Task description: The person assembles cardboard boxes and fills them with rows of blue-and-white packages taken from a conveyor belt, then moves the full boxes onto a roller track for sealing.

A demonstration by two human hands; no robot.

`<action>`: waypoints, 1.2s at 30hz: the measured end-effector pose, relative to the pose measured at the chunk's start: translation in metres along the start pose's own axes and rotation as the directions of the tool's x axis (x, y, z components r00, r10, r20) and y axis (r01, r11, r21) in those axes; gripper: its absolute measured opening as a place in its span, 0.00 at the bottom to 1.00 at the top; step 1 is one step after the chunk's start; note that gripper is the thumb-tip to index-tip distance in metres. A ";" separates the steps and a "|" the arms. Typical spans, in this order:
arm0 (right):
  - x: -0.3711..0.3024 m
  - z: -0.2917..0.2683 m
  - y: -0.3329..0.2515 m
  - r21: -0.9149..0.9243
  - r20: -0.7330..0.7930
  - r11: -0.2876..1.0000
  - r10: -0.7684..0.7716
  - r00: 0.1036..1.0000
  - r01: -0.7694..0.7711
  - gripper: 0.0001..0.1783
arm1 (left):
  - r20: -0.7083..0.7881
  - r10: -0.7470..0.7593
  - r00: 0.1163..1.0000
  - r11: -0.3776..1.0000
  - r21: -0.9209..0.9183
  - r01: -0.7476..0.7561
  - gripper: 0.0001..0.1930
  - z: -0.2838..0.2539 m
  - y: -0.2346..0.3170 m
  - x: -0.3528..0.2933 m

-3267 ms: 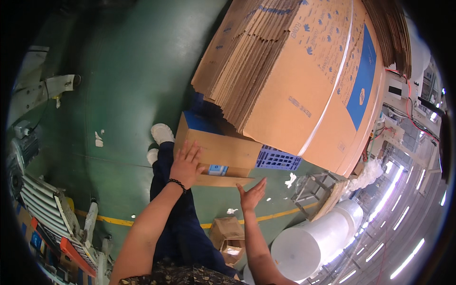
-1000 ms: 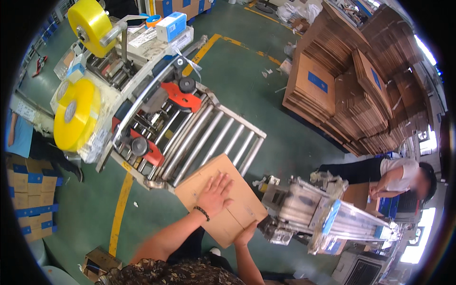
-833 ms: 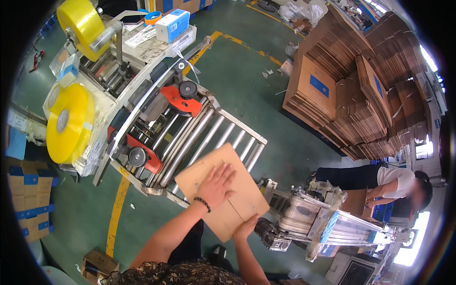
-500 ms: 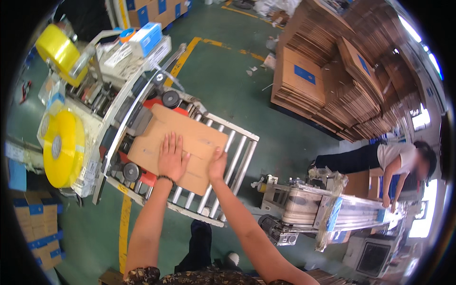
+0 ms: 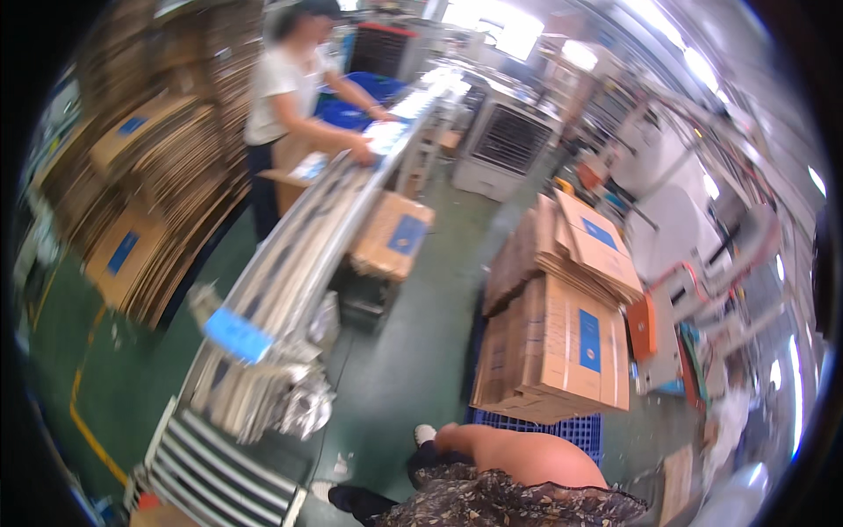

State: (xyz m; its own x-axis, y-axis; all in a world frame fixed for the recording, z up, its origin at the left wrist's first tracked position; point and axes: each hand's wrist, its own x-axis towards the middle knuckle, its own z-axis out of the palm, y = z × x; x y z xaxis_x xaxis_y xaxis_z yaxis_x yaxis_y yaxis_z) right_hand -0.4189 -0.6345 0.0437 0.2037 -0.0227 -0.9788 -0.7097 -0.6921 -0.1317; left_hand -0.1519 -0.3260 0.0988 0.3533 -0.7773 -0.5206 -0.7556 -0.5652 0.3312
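My right arm hangs low beside my body at the bottom of the view. The right hand [image 5: 454,438] is small and blurred near my leg, and its fingers cannot be made out. Nothing can be seen in it. My left hand is out of view. At the lower left, a corner of a brown cardboard piece [image 5: 164,515] shows at the end of the roller conveyor [image 5: 219,465]. Nearest to my right hand is a blue plastic pallet [image 5: 575,430], with bundles of flat cardboard cartons [image 5: 562,351] piled on it.
A long belt conveyor [image 5: 303,233] runs away from the rollers. Across it, a co-worker [image 5: 285,97] handles something shiny over an open box. A brown carton [image 5: 393,235] stands beside it. Stacked flat cartons [image 5: 167,167] fill the left; a grey air cooler [image 5: 505,145] stands behind.
The view has swung right, away from the taping machine. Both hands have left the flat cardboard on the rollers; my right arm is now down at my side, the left out of view.
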 end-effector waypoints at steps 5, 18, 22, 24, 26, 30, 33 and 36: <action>-0.117 0.007 0.254 0.494 -0.521 0.861 0.408 0.750 -0.125 0.19 | 0.345 0.121 0.931 0.988 0.047 -0.146 0.13 0.030 0.070 0.051; -0.344 -0.004 0.555 0.700 -0.580 0.713 0.598 -0.553 0.037 0.24 | 0.182 0.064 0.981 0.766 -0.639 0.069 0.16 -0.052 0.297 0.265; -0.355 -0.036 0.630 0.800 -0.512 0.597 0.627 -0.587 -0.061 0.28 | 0.218 0.300 0.929 0.926 -0.302 -0.228 0.21 -0.089 0.319 0.303; -0.353 -0.051 0.666 0.845 -0.483 0.522 0.646 -0.591 -0.120 0.31 | 0.200 0.296 0.934 0.934 -0.264 -0.239 0.22 -0.101 0.300 0.316; -0.356 -0.041 0.716 0.868 -0.460 0.466 0.627 -0.628 -0.171 0.35 | 0.330 0.204 0.922 0.975 -0.151 -0.162 0.18 -0.105 0.278 0.356; -0.318 -0.144 0.730 0.884 -0.467 0.447 0.839 -0.279 -0.134 0.38 | 0.467 -0.264 0.844 0.964 0.106 0.243 0.16 -0.146 0.276 0.409; -0.310 -0.243 0.710 0.725 -0.686 0.662 0.717 -0.120 -0.189 0.45 | 0.485 -0.267 0.832 0.964 0.128 0.235 0.18 -0.162 0.324 0.482; -0.326 -0.289 0.694 0.654 -0.739 0.724 0.673 0.019 -0.221 0.44 | 0.454 -0.157 0.877 0.987 0.094 0.128 0.19 -0.172 0.383 0.563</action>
State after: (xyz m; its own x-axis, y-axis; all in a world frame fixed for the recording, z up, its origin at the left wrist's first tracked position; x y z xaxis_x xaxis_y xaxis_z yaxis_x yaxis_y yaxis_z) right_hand -0.7826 -1.3157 0.3169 0.0247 -0.9997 0.0091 -0.9995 -0.0246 0.0179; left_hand -0.1480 -1.0278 0.0681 0.1782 -0.4673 -0.8659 -0.7527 -0.6316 0.1859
